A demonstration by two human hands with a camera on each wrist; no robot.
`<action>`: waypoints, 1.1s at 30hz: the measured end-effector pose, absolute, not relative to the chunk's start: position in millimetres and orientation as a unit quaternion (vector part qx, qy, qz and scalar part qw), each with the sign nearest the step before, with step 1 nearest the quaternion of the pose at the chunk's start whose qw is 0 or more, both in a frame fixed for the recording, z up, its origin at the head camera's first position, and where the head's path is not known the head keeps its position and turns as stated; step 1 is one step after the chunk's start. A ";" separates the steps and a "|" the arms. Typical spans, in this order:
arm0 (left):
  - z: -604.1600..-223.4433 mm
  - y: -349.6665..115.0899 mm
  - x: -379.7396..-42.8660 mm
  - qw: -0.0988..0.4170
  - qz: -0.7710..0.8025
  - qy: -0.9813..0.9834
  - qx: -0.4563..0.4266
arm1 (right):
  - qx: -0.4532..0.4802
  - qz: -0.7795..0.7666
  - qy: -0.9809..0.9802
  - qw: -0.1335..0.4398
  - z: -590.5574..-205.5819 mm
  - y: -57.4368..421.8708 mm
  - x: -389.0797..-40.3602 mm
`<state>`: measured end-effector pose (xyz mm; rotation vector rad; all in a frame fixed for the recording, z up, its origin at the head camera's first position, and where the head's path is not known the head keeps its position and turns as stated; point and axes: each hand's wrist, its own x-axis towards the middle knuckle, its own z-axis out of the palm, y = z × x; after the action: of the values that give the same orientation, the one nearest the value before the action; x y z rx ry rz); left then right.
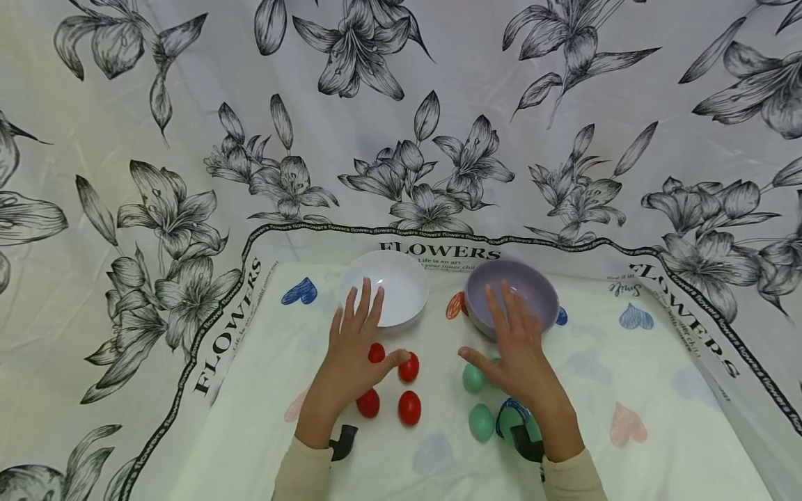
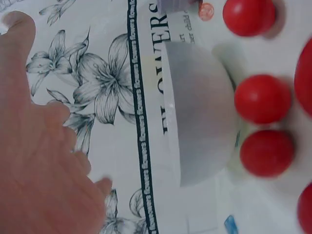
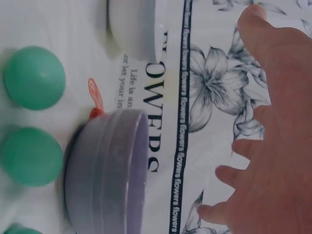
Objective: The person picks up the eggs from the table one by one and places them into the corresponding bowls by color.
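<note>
My left hand [image 1: 354, 355] is spread over the red eggs, its fingertips overlapping the near-left rim of a white bowl [image 1: 401, 289] in the head view. Several red eggs [image 1: 410, 408] lie below that bowl, one partly covered by the hand. To the right, my right hand [image 1: 520, 351] has its fingers apart and holds nothing; its fingertips overlap a purple bowl [image 1: 482, 306]. Several green eggs [image 1: 481, 422] lie beneath and beside this hand, some partly hidden by it. Both bowls stand upright, and the white one [image 2: 202, 114] shows its side in the left wrist view.
A white cloth [image 1: 432, 480] printed with hearts covers the table. Behind the bowls rises a hanging sheet [image 1: 376, 139] with black line-drawn lilies. A dark strap piece [image 1: 343, 443] shows at the left wrist, another [image 1: 528, 444] at the right.
</note>
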<state>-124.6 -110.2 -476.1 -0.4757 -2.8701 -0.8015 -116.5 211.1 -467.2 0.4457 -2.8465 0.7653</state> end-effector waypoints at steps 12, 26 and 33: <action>-477.1 -190.7 -218.8 -0.001 -0.392 -0.903 -0.175 | 0.184 0.308 -0.933 -0.039 -495.7 145.1 -116.4; -534.4 -210.1 -261.1 -0.122 -0.403 -0.890 -0.177 | 0.211 0.264 -0.938 -0.075 -540.9 97.9 -118.2; -538.9 -206.8 -266.1 -0.138 -0.430 -0.874 -0.180 | 0.196 0.302 -0.929 -0.081 -541.3 100.3 -121.2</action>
<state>-266.1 -206.8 -538.9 -0.6204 -3.0168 -1.4837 -121.2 100.3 -541.3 0.6498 -3.0814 1.0014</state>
